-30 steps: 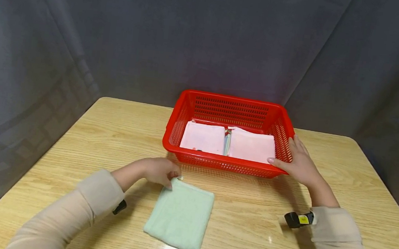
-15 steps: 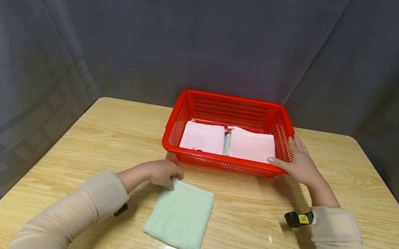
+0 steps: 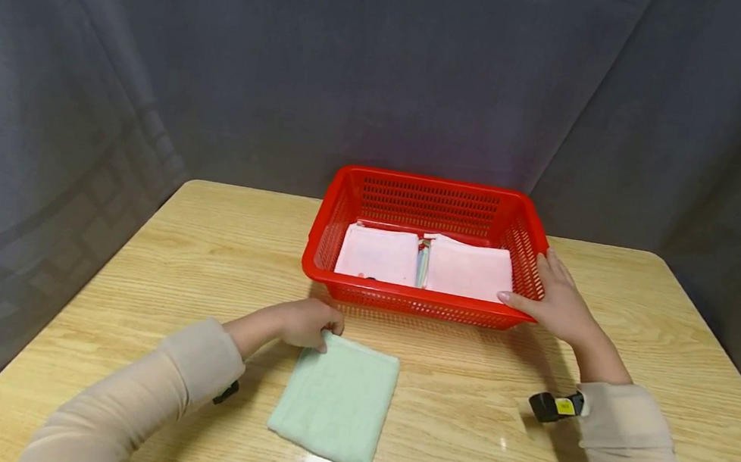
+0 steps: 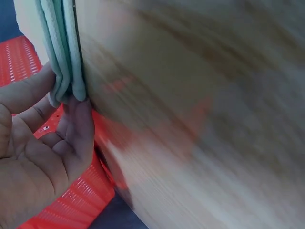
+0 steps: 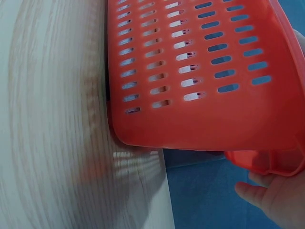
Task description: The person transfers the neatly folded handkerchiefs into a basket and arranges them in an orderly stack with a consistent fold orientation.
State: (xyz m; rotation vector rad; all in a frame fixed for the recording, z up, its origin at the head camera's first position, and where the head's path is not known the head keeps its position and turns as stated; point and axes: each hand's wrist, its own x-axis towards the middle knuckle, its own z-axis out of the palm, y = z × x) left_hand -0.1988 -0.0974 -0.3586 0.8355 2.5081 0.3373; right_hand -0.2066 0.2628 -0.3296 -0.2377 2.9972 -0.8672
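Observation:
A folded light-green towel (image 3: 333, 402) lies on the table before a red plastic basket (image 3: 417, 301). My left hand (image 3: 305, 323) pinches the towel's far left corner. In the left wrist view, the thumb (image 4: 28, 90) and fingers sit on either side of the towel's folded layers (image 4: 62, 57). At the basket's front right corner my right hand (image 3: 561, 306) holds the rim, thumb over the front edge. The right wrist view shows fingers (image 5: 257, 191) beside and under the rim. Two pink folded towels, a left one (image 3: 379, 255) and a right one (image 3: 469, 267), lie inside the basket.
Between the pink towels stand thin folded edges (image 3: 422, 264) of other coloured cloth. Both things rest on a light wooden table (image 3: 458, 424). Dark grey curtains (image 3: 388, 73) hang behind and at the sides.
My left hand has shifted slightly right and nearer along the towel's far corner. The towel, basket and right hand have stayed nearly still.

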